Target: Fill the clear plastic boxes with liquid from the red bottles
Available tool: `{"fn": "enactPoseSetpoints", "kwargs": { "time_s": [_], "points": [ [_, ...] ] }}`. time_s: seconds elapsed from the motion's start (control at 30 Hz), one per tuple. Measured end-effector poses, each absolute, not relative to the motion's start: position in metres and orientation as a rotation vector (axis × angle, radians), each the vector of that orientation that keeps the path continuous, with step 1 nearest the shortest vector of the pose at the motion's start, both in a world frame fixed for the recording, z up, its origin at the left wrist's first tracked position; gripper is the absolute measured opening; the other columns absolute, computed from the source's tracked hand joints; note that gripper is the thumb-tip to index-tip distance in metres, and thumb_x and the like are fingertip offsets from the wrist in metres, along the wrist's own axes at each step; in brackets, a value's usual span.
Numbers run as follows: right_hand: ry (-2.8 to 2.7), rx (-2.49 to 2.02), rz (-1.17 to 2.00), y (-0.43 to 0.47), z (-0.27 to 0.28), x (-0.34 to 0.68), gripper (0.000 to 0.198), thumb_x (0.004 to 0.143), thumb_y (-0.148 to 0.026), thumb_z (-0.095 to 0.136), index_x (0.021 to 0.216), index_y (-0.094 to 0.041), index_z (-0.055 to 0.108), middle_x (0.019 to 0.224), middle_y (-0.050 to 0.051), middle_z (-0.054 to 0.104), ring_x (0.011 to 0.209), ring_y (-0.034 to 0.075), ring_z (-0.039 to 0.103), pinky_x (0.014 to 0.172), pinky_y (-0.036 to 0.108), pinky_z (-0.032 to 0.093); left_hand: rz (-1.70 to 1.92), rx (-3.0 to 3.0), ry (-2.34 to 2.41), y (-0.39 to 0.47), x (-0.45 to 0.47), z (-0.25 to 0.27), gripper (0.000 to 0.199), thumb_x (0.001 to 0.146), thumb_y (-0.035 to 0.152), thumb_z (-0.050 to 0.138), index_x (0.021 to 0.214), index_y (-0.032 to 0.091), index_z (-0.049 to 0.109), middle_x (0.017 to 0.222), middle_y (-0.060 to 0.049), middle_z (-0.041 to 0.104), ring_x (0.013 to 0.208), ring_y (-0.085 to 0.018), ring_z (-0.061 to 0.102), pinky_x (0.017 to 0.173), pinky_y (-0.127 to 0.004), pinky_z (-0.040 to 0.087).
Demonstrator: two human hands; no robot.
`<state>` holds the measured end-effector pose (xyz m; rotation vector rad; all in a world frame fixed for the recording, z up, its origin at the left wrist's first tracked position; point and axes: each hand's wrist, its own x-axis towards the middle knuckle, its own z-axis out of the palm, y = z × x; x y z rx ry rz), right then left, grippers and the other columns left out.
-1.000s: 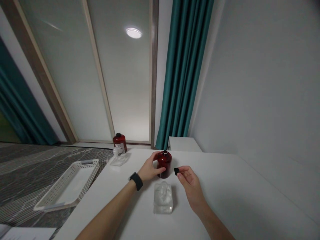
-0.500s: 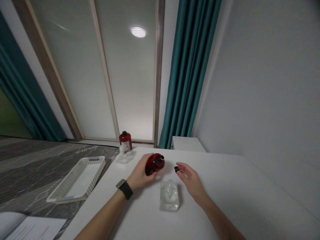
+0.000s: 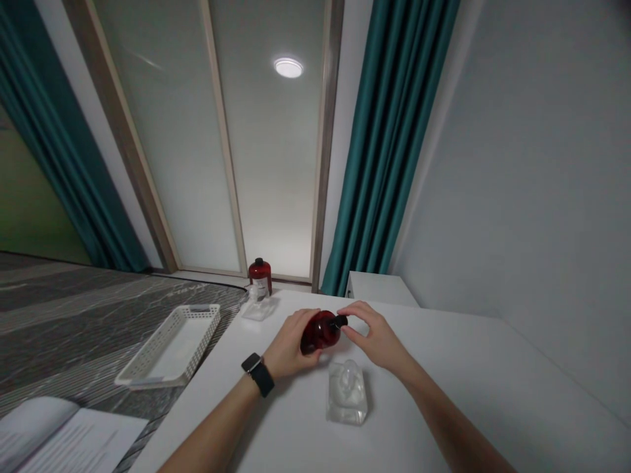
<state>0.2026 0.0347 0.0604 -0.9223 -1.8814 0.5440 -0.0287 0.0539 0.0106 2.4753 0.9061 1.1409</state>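
My left hand [image 3: 292, 343] is wrapped round a dark red bottle [image 3: 322, 330], which is tilted with its neck toward the right. Between the thumb and fingers of my right hand [image 3: 374, 334] is a small black cap [image 3: 339, 322], up against the bottle's mouth. Whether its thread has caught, I cannot tell. Just in front of both hands, a clear glass bottle [image 3: 347, 394] with a rounded stopper stands on the white table [image 3: 394, 420]. Liquid seems to show inside it.
At the table's far left corner stand another red bottle [image 3: 260, 276] with a black cap and a second clear glass bottle [image 3: 257, 307]. A white perforated basket [image 3: 172, 348] and an open book [image 3: 83, 437] lie left of the table. A white cabinet [image 3: 379, 288] stands beyond.
My right hand has brought the black cap leftward onto the mouth of the red bottle. The whole view has shifted slightly, so the scene sits further right.
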Motion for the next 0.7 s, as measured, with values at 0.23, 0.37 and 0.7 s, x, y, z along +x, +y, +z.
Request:
{"fn": "enactPoseSetpoints", "kwargs": {
  "time_s": [0.23,0.37,0.7],
  "points": [
    [-2.040,-0.911,0.446,0.0384,0.0646,0.2010,0.024,0.085,-0.018,0.065,0.104,-0.029,0.073,0.100,0.005,0.072,0.100,0.026,0.062,0.094,0.046,0.047,1.138,2.461,0.910,0.0538,-0.0282,0.0099,0.082,0.065,0.012,0.070,0.140,0.021,0.038,0.133,-0.014,0.056,0.120,-0.033,0.055,0.103,-0.052,0.044],
    [-2.083,-0.898,0.429,0.0374,0.0632,0.2023,0.026,0.087,-0.016,0.061,0.108,-0.029,0.070,0.105,0.005,0.072,0.103,0.026,0.062,0.096,0.047,0.045,1.132,2.486,0.905,0.0539,-0.0290,0.0104,0.082,0.065,0.013,0.071,0.140,0.021,0.038,0.134,-0.014,0.056,0.120,-0.033,0.055,0.103,-0.052,0.044],
    [-2.094,-0.944,0.371,0.0363,0.0604,0.2030,0.020,0.085,-0.021,0.070,0.103,-0.028,0.071,0.097,0.005,0.071,0.097,0.027,0.060,0.090,0.046,0.045,1.110,2.549,0.919,0.0532,-0.0277,0.0104,0.083,0.063,0.012,0.071,0.139,0.020,0.037,0.131,-0.014,0.056,0.116,-0.033,0.055,0.101,-0.051,0.046]
  ]
}}
